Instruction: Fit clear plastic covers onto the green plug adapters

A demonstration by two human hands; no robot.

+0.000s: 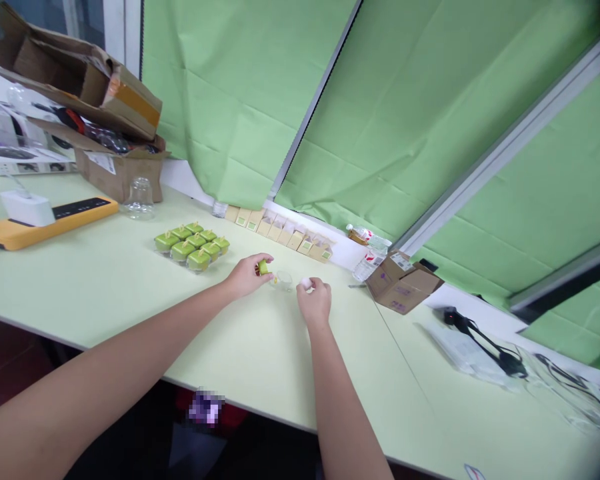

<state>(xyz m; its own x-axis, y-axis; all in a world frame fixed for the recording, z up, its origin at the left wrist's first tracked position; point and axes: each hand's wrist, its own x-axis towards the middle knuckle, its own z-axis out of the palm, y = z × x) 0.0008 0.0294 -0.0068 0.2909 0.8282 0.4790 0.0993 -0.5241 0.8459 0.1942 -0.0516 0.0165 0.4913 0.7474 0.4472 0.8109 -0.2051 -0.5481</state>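
My left hand (249,275) is closed on a small green piece (263,267), held between thumb and fingers just above the table. My right hand (315,300) pinches a small whitish object (307,284) whose kind I cannot make out. Between the two hands is a small clear plastic container (283,281), near my left fingertips; whether they touch it I cannot tell. To the left of my left hand, a clear tray (198,269) holds several green blocks (183,249) with small yellowish tops, in rows.
Small tan boxes (275,228) line the wall. Plastic bottles (367,263) and a cardboard box (403,283) stand right of them. An orange power strip (85,212), a clear cup (141,199) and a stuffed carton (117,173) are at left. Black cables (485,340) lie far right.
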